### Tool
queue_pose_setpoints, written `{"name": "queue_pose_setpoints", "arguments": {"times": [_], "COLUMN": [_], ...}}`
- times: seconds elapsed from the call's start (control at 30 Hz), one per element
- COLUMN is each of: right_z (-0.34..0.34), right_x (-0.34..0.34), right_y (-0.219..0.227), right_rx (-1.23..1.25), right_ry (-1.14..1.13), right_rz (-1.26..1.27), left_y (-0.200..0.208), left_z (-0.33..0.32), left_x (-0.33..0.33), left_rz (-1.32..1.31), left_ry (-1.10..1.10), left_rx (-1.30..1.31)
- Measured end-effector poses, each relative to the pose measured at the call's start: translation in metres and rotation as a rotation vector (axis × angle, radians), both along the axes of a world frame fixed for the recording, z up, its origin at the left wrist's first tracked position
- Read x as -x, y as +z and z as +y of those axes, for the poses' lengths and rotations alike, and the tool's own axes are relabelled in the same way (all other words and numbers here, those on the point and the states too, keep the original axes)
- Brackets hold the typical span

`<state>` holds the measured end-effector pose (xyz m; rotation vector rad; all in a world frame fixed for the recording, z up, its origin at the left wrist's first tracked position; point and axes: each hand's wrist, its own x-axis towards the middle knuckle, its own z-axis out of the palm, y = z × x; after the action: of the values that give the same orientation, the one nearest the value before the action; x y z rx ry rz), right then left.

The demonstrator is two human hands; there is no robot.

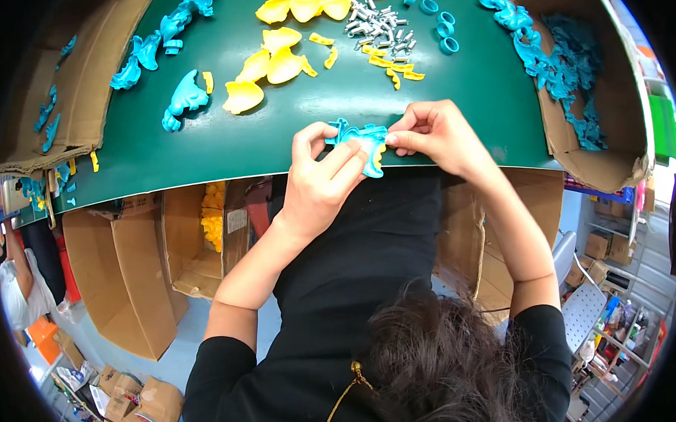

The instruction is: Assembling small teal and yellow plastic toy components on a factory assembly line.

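My left hand is closed around a blue moulded plastic part, holding it just above the near edge of the green table. The part is hollow, with ribs inside. A yellow toothed strip sits along its right edge. My right hand is at the part's right end, thumb and forefinger pinched together; what they hold, if anything, is too small to make out. To the left on the table lies another blue plastic part, with a small yellow strip beside it.
Yellow shells, metal springs, yellow strips and blue rings lie on the green table. Cardboard boxes with blue parts stand at the left and right. Open cartons are below the table edge. Another person is far left.
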<state>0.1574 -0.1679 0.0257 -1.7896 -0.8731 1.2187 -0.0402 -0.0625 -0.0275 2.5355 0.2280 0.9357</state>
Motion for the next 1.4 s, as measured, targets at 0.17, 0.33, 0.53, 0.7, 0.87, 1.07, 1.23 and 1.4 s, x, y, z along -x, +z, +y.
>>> {"name": "queue_pose_setpoints", "arguments": {"times": [0.17,0.33,0.53,0.7,0.87,1.07,1.23,1.4], "right_z": [0.010,0.022,0.013,-0.003,-0.001,-0.017,-0.010,0.040], "right_x": [-0.007,-0.015,-0.020,0.023,0.023,0.008,0.000,-0.006], "right_y": [0.003,-0.011,-0.010,0.000,-0.012,0.002,-0.023,-0.015], "right_rx": [-0.186,-0.380,-0.537,-0.473,-0.510,-0.326,-0.439,-0.584], "right_ry": [-0.022,-0.017,0.086,0.024,0.016,-0.158,-0.139,-0.149], "right_rz": [-0.364,-1.070,-1.241,-0.707,-0.801,-0.527,-0.996,-1.149], "left_y": [0.003,0.008,0.010,0.024,0.020,0.023,0.027,0.023], "left_z": [0.001,-0.002,-0.004,-0.009,-0.005,-0.012,-0.012,-0.004], "left_x": [0.002,-0.004,-0.006,-0.007,-0.008,-0.005,-0.004,0.004], "left_rz": [0.016,0.033,0.025,0.140,0.144,0.217,0.272,0.235], "left_ry": [0.013,0.002,0.030,0.049,-0.013,0.032,0.033,0.048], "left_rx": [0.006,-0.016,-0.148,-0.234,-0.241,-0.297,-0.229,-0.164]}}
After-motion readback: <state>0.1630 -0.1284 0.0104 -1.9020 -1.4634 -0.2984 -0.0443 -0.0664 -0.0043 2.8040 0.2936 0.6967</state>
